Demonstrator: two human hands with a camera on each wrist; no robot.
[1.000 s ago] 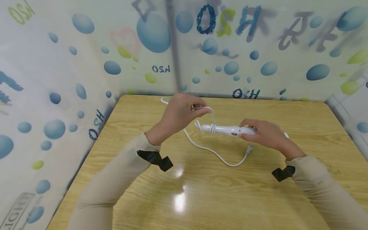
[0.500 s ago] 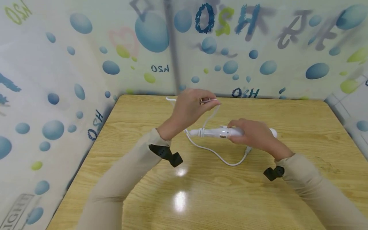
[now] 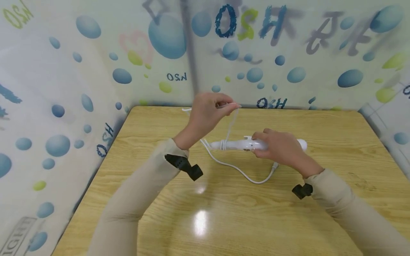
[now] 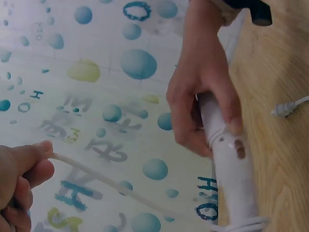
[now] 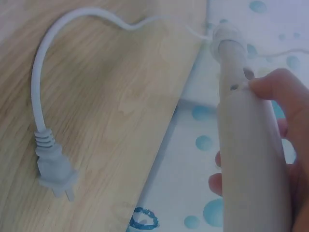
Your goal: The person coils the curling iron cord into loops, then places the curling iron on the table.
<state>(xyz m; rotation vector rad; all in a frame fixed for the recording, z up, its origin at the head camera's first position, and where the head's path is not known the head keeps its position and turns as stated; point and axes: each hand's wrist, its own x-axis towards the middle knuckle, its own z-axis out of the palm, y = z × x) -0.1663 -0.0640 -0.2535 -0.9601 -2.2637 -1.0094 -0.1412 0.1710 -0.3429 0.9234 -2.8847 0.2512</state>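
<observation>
My right hand (image 3: 282, 147) grips a white curling iron (image 3: 237, 145) around its body, above the table and lying roughly level. Its thumb shows near a small button in the right wrist view. White cord (image 3: 231, 124) is wound in several turns around the iron's left end. Up and to the left, my left hand (image 3: 208, 112) pinches the cord between thumb and fingertips, and a length runs taut from there down to the coils (image 4: 241, 224). The cord's loose part trails over the table and ends in a two-pin plug (image 5: 57, 169).
The wooden table (image 3: 224, 220) has its far edge against a wall (image 3: 272, 53) printed with blue and green drops. Another printed wall (image 3: 64, 106) borders the left side. A dark wrist camera (image 3: 193, 172) sits on the left sleeve, another (image 3: 301, 191) on the right.
The curling iron and right hand have shifted left. My left hand rose and moved right, then slightly back left, drawing the cord stretch longer and straighter. The plug has stayed put.
</observation>
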